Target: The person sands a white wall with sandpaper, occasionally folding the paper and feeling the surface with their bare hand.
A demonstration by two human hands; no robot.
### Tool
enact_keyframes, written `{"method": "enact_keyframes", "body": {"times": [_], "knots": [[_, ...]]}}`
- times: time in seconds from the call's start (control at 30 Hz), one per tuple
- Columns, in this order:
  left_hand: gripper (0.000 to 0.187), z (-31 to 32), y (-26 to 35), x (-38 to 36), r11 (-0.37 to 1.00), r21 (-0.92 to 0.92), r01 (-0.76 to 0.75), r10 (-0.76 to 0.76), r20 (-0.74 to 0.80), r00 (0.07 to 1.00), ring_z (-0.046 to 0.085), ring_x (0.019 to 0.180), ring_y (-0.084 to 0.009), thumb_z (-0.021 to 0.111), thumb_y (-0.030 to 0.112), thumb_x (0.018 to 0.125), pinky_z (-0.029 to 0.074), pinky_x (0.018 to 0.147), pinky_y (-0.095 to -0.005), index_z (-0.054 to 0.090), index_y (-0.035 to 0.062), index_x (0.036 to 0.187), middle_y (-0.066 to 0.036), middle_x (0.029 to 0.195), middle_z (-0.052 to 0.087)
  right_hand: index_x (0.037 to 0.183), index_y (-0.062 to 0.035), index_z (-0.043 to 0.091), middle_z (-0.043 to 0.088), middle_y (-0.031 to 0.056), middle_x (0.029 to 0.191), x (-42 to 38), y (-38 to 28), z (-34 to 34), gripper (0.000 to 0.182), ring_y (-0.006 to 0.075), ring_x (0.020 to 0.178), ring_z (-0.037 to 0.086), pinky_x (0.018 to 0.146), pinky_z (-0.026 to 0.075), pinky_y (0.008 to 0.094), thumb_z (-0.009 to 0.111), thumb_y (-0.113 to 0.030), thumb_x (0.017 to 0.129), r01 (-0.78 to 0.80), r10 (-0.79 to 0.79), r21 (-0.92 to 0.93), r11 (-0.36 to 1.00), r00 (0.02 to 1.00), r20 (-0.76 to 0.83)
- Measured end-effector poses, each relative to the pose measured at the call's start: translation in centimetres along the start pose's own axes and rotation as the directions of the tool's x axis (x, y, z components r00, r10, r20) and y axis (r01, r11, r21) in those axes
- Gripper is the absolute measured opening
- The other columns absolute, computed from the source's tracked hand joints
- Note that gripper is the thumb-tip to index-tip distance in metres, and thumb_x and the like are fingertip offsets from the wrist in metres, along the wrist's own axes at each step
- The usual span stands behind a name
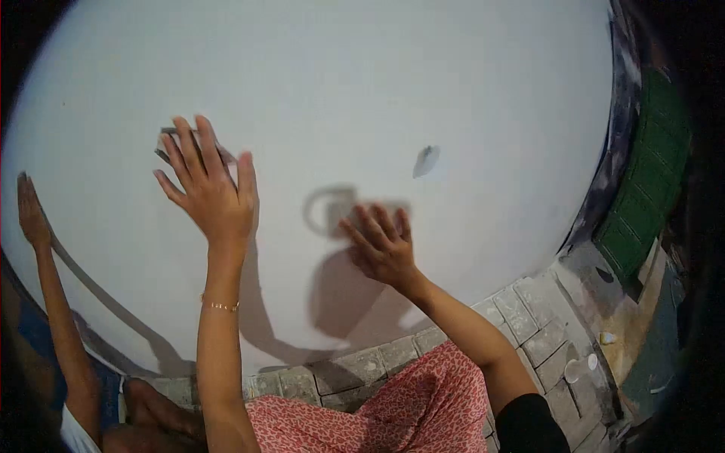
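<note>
My left hand (pixel 211 185), with a thin bracelet at the wrist, lies flat on a large white wall-like surface (pixel 317 98). Its fingers are spread over a light piece with grey edges (pixel 168 130), mostly hidden beneath them. Lower and to the right, my right hand (pixel 385 245) has its fingers stretched against the same surface. Its fingertips overlap a blurry grey rectangular mark, and beside them is a grey ring-shaped mark (pixel 321 213). Up and to the right of that hand, a small grey leaf-shaped patch (pixel 426 161) shows on the white.
Another person's hand (pixel 34 215) rests on the surface at far left. Grey paving blocks (pixel 377 370) run along its base, beside my red patterned clothing (pixel 377 411). A green panel (pixel 642 181) stands at right, and a small whitish cup-like thing (pixel 580 368) lies on the paving.
</note>
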State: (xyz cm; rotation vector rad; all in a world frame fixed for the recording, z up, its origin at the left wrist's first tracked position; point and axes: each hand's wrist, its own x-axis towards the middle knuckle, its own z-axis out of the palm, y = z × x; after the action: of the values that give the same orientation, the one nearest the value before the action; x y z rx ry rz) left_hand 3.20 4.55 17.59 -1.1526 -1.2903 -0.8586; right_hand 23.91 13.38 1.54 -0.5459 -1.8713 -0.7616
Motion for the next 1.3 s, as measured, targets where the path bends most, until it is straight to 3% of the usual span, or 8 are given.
{"method": "enact_keyframes", "body": {"times": [0.07,0.2,0.27,0.4,0.67,0.9,1.07,1.3], "knots": [[0.072,0.8,2.0,1.2,0.983,-0.132,0.125,-0.146,-0.171,0.974,0.011,0.14,-0.0315,0.056,0.044,0.084,0.004,0.108,-0.057,0.028,0.0162,0.144,-0.008,0.152,0.018,0.138,-0.0274,0.041,0.034,0.0035,0.146,-1.1,0.2,0.3,0.055,0.0252,0.137,0.026,0.111,0.009,0.0529,0.049,-0.045,0.086,-0.046,0.045,-0.041,0.998,0.999,-0.004],[0.064,0.4,5.9,0.1,0.879,-0.169,-0.446,0.468,0.129,0.874,0.021,0.138,-0.0253,0.042,0.059,0.085,0.01,0.111,-0.0515,0.036,0.0264,0.14,0.001,0.149,0.028,0.137,-0.0337,0.04,0.031,0.0022,0.147,-1.5,0.3,0.6,0.055,0.0257,0.138,0.023,0.11,0.006,0.0555,0.049,-0.049,0.085,-0.098,0.098,-0.019,0.995,0.995,0.016],[0.064,0.6,4.4,1.3,0.884,-0.151,-0.443,0.462,0.129,0.878,0.019,0.139,-0.0248,0.046,0.057,0.085,0.012,0.11,-0.0528,0.036,0.0261,0.14,-0.001,0.15,0.026,0.138,-0.0336,0.04,0.031,0.0022,0.147,-1.6,0.3,1.0,0.056,0.0253,0.138,0.023,0.11,0.007,0.0555,0.05,-0.049,0.085,-0.091,0.092,-0.053,0.994,0.996,0.009],[0.067,0.8,1.7,5.5,0.997,-0.027,0.068,-0.072,-0.178,0.981,0.016,0.138,-0.0357,0.056,0.041,0.085,0.011,0.108,-0.057,0.032,0.0152,0.142,-0.014,0.15,0.022,0.138,-0.0337,0.04,0.031,0.0023,0.147,-1.4,0.2,0.9,0.056,0.0248,0.138,0.022,0.11,0.007,0.0555,0.051,-0.048,0.084,-0.093,0.093,-0.069,0.993,0.996,-0.003],[0.062,0.8,4.8,0.6,0.779,-0.294,-0.554,0.609,0.144,0.78,0.021,0.138,-0.0249,0.054,0.045,0.083,0.01,0.112,-0.0497,0.037,0.0287,0.14,-0.004,0.148,0.03,0.136,-0.0332,0.042,0.033,0.003,0.146,-1.6,0.2,0.6,0.053,0.0256,0.138,0.024,0.111,0.007,0.055,0.049,-0.048,0.085,-0.087,0.087,-0.041,0.995,0.996,0.002],[0.069,0.2,-0.8,1.3,0.974,0.025,0.226,-0.217,-0.195,0.957,0.012,0.139,-0.0371,0.053,0.034,0.087,0.007,0.111,-0.0519,0.024,0.0078,0.144,-0.019,0.149,0.018,0.135,-0.0306,0.044,0.035,0.0036,0.145,-1.4,0.2,0.6,0.05,0.0256,0.138,0.025,0.11,0.011,0.0555,0.046,-0.047,0.088,-0.071,0.069,-0.07,0.995,0.997,-0.034],[0.074,0.6,1.8,-3.4,0.931,-0.096,-0.352,0.363,0.152,0.919,0.007,0.14,-0.0351,0.06,0.038,0.08,0.008,0.112,-0.0522,0.029,0.0164,0.144,-0.014,0.152,0.014,0.135,-0.0304,0.045,0.034,0.0038,0.146,-1.6,0.2,0.7,0.05,0.0255,0.138,0.024,0.108,0.012,0.0571,0.046,-0.046,0.088,-0.065,0.065,-0.04,0.997,0.998,-0.012],[0.066,0.1,-2.9,-0.1,0.949,-0.058,0.31,-0.315,-0.237,0.919,0.012,0.14,-0.0345,0.055,0.04,0.084,0.01,0.11,-0.0532,0.033,0.0169,0.142,-0.017,0.15,0.018,0.135,-0.0231,0.046,0.03,0.0103,0.147,-1.4,0.5,0.7,0.053,0.0303,0.139,0.021,0.107,0.01,0.0597,0.047,-0.045,0.086,-0.026,0.025,-0.04,0.999,0.999,-0.03]]}}
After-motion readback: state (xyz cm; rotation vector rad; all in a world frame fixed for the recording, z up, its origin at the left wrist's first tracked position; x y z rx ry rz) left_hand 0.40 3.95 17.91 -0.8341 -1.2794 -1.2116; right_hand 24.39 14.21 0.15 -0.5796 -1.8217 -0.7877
